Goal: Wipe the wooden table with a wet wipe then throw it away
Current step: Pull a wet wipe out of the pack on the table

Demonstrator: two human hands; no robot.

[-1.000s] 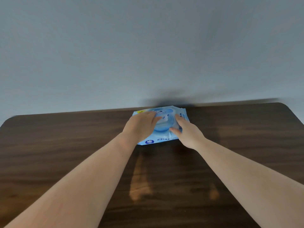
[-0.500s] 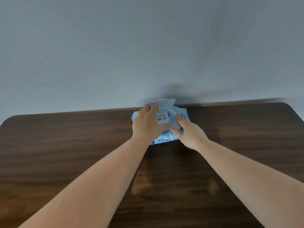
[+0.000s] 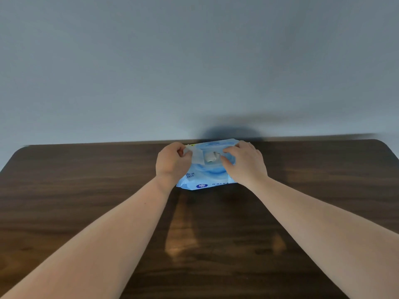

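A light blue wet wipe pack (image 3: 207,179) lies on the dark wooden table (image 3: 108,201) near its far edge. My left hand (image 3: 171,164) pinches the pack's peeled-back flap (image 3: 195,157) and holds it folded over to the left. The opening shows a crumpled white wipe (image 3: 210,157). My right hand (image 3: 246,164) rests on the right side of the pack, with its fingertips at the edge of the opening, right next to the wipe. Whether the fingers grip the wipe cannot be told.
The table runs wide to both sides and toward me, with rounded far corners. A plain grey wall (image 3: 194,61) stands right behind the far edge. Light reflects off the wood in front of the pack.
My left hand has peeled the flap off the pack and folded it to the left, uncovering the wipe. My right hand has slid up to the opening.
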